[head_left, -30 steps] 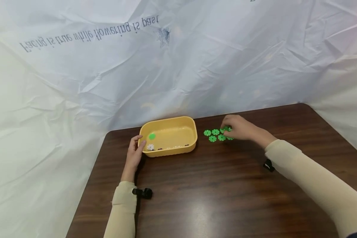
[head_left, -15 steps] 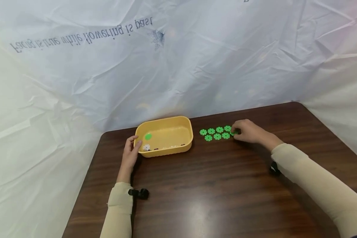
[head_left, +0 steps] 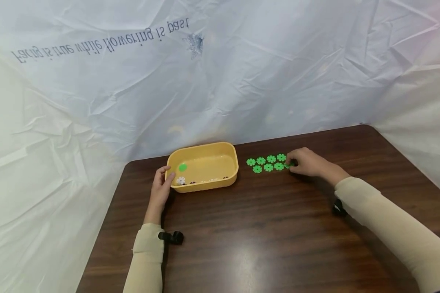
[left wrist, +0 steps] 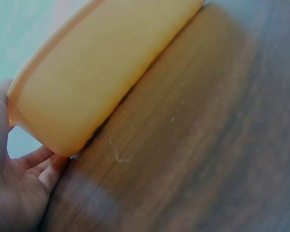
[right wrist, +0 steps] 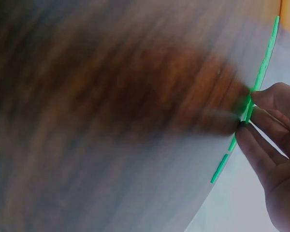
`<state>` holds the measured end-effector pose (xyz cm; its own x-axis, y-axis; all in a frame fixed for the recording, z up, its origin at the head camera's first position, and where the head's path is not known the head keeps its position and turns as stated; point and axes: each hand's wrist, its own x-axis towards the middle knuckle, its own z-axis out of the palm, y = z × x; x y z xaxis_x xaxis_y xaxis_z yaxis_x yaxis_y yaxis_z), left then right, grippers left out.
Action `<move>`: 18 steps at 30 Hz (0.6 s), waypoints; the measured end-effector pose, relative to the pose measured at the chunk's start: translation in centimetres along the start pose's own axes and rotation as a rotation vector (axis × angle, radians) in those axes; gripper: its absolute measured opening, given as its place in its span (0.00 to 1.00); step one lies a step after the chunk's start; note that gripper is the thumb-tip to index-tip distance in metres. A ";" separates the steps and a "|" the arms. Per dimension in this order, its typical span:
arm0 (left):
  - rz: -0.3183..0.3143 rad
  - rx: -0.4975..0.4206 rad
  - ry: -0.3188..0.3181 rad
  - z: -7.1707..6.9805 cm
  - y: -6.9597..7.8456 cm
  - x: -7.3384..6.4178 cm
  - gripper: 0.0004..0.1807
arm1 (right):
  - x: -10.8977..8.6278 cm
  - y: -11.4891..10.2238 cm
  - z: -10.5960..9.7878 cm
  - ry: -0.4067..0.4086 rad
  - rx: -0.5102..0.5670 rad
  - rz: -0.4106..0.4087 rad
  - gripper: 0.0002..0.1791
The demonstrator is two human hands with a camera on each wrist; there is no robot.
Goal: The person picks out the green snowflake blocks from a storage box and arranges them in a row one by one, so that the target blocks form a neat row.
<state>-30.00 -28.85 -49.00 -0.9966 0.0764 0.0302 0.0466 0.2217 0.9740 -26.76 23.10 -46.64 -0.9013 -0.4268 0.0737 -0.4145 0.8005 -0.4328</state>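
Observation:
A yellow plastic basin [head_left: 205,188] stands near the table's back edge. My left hand [head_left: 162,185] grips its left end, thumb over the rim and fingers outside; in the left wrist view the fingers reach under the basin's corner [left wrist: 63,140]. Inside lie a green round piece [head_left: 183,167], a white flower-shaped piece [head_left: 181,180] and some small dark and white pieces. Right of the basin, several green flower-shaped discs [head_left: 268,167] lie flat in two rows. At their right end my right hand [head_left: 305,162] pinches a green disc [right wrist: 249,112], largely hidden by the fingers in the head view.
The brown wooden table [head_left: 242,228] extends toward me. A white cloth [head_left: 220,81] with printed lettering hangs behind it and along the sides. More green discs [right wrist: 219,168] lie beyond the right hand's fingers in the right wrist view.
My right hand has moved right along the green discs, uncovering those it hid, then stays at the row's end. The left hand keeps its grip on the basin.

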 end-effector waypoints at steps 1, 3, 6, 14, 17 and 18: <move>-0.008 -0.004 0.001 0.0 0.0 -0.1 0.26 | 0.0 0.0 0.0 -0.005 0.000 -0.002 0.07; -0.029 0.000 0.007 0.2 0.7 -0.7 0.26 | 0.1 0.2 0.0 -0.013 0.000 -0.005 0.07; -0.024 -0.006 0.026 0.4 -0.1 -0.9 0.26 | 0.2 0.3 -0.1 -0.026 -0.003 -0.012 0.08; 0.017 0.003 0.072 0.7 -1.3 -1.3 0.26 | 1.6 -1.3 -0.6 0.026 0.019 -0.116 0.06; 0.031 0.001 0.089 1.0 -1.0 -1.5 0.25 | 3.0 -3.2 -0.9 0.050 0.033 -0.196 0.06; 0.031 -0.002 0.094 1.1 -0.9 -1.6 0.25 | 3.6 -3.9 -1.0 0.052 0.039 -0.219 0.07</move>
<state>-28.41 -28.09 -50.20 -0.9967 -0.0081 0.0809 0.0772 0.2190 0.9727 -28.49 18.92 -43.79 -0.7962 -0.5653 0.2157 -0.5966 0.6739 -0.4359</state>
